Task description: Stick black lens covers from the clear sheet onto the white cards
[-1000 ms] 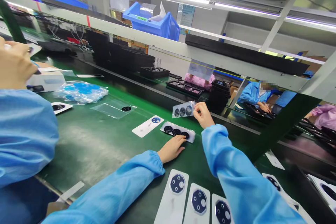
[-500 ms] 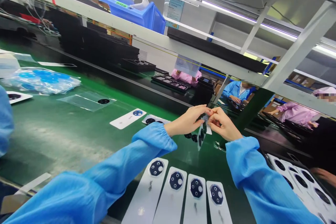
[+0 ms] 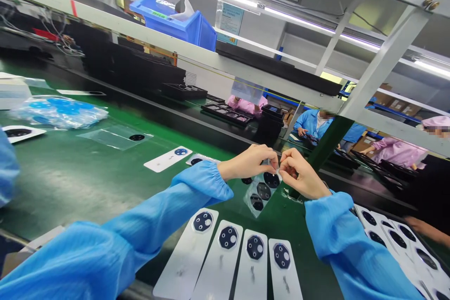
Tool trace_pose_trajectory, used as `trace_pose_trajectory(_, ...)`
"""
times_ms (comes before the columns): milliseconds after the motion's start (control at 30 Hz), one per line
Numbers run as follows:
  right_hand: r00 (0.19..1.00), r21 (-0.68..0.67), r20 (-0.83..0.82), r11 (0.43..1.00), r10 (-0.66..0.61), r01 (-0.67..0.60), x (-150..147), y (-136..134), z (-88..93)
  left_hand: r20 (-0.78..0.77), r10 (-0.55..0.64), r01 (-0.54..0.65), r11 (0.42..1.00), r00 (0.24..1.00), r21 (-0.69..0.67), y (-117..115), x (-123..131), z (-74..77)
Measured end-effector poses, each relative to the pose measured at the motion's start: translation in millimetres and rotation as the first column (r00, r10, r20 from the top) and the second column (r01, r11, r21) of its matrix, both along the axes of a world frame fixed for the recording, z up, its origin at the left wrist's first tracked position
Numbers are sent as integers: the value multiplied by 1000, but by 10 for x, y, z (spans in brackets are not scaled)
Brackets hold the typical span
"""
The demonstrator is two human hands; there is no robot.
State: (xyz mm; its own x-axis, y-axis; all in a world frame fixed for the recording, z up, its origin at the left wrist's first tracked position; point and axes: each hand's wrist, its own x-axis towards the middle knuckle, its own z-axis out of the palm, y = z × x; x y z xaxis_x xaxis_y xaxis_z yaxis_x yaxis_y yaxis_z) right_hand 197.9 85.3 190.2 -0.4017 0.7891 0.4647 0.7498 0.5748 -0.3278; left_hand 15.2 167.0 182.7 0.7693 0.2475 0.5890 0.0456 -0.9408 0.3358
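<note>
My left hand [image 3: 251, 161] is closed in a pinch on the upper end of a clear plastic strip [image 3: 253, 195] that carries black round camera lens covers [image 3: 263, 191]. Thumb and fingers of my right hand [image 3: 303, 176] are pinched at the strip's top right corner, close against the left fingertips. The strip hangs tilted, its face turned toward me. Below it, white phone back panels [image 3: 220, 262] lie side by side, each with a dark round camera area at its top end. More lens covers sit partly hidden behind my left hand.
On the green bench [image 3: 87, 183] lie another white panel [image 3: 168, 159], a clear sleeve [image 3: 108, 138] with one black disc, and a bag of blue pieces [image 3: 59, 111]. A stack of panels [image 3: 397, 239] sits at right. A metal shelf bar [image 3: 197, 54] crosses above; co-workers sit beyond.
The plastic strip has turned from edge-on to face me, showing its black lens covers, and swung slightly left. Both hands stay close together; the view has shifted a little.
</note>
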Motion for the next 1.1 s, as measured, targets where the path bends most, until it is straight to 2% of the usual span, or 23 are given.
trace_pose_trajectory(133,996,-38,73,998,-42,45,27,-32,-7,33,5,-6,1000,999,12,2,-20,21)
trace_pose_trajectory(200,993,-16,107,998,-59,61,46,-22,-2,53,26,-27,1000,998,13,14,-41,24)
trace_pose_trajectory(367,995,82,93,996,30,-38,-15,38,54,46,51,-50,999,998,-20,29,-81,17)
trace_pose_trajectory(500,996,-90,-79,994,51,-58,-94,97,105,32,58,-55,994,998,-95,52,-88,-3)
trace_pose_trajectory(667,967,-235,-238,972,-87,30,11,228,43,60,104,-87,967,993,-239,107,-85,-32)
trace_pose_trajectory(833,889,-437,-402,899,-219,24,203,290,-174,110,130,-75,910,985,-409,178,-74,-89)
trace_pose_trajectory(900,845,-470,-460,882,-273,29,255,288,-251,144,149,-66,883,978,-465,236,-46,-114)
trace_pose_trajectory(967,784,-446,-530,893,-323,66,298,300,-294,179,163,-50,857,970,-513,317,5,-126)
trace_pose_trajectory(1100,634,-301,-683,931,-362,207,381,377,-303,201,160,-9,802,966,-597,493,156,-96)
